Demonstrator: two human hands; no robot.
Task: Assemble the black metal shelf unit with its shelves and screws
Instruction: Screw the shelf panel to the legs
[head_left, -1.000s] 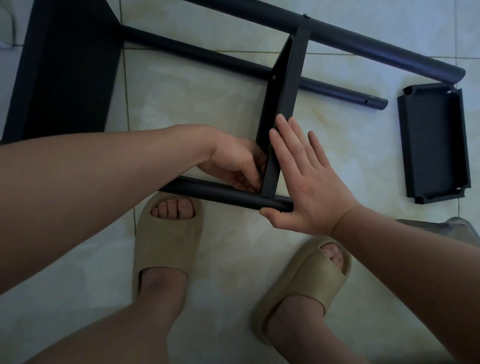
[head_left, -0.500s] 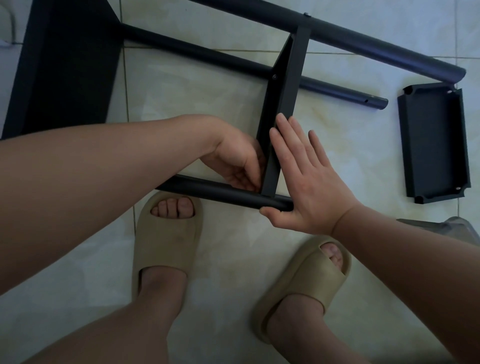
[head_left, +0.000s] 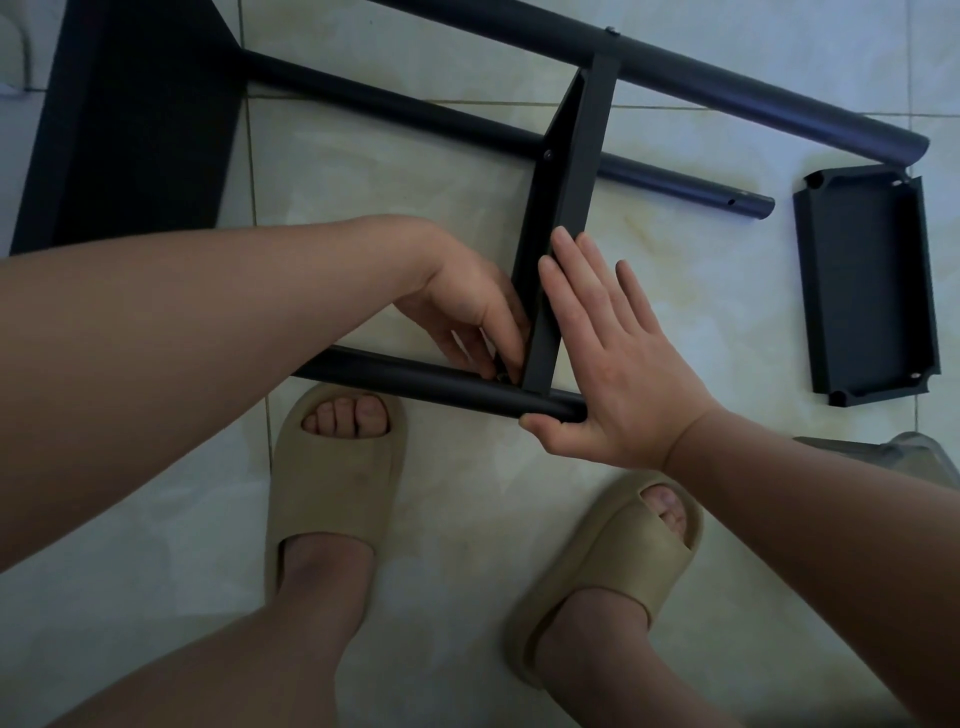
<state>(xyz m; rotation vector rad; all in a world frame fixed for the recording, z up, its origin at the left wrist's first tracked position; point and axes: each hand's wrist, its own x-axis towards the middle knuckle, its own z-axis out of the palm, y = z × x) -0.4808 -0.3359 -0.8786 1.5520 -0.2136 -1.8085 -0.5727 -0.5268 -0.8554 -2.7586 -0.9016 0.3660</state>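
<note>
i am counting three black tubes lying across the floor: the near tube (head_left: 415, 382) right above my toes, a middle tube (head_left: 675, 182) with a small hole near its free end, and a far tube (head_left: 753, 98), the thickest-looking, running toward the upper right. i am seeing three shelves too: one upright shelf (head_left: 571, 171) standing on edge between the tubes, one big shelf (head_left: 130, 130) at the upper left with tubes meeting it, and one loose shelf (head_left: 872, 286) lying open side up on the tiles, well apart to the right. my left hand (head_left: 467, 312) is curling into the corner where the upright shelf meets the near tube, fingertips pinching something small and dark there, probably a screw, though i cannot tell for sure. my right hand (head_left: 613, 358) is spread flat, fingers together, pressing against the right face of the upright shelf, with the thumb hooking under the end of the near tube. i am standing in two beige slippers, the left slipper (head_left: 332, 483) just below the near tube and the right slipper (head_left: 608, 566) under my right wrist. the floor (head_left: 395, 171) is pale glossy tile with thin grout lines, and something clear and plastic-looking (head_left: 904, 452) is showing at the right edge.
</note>
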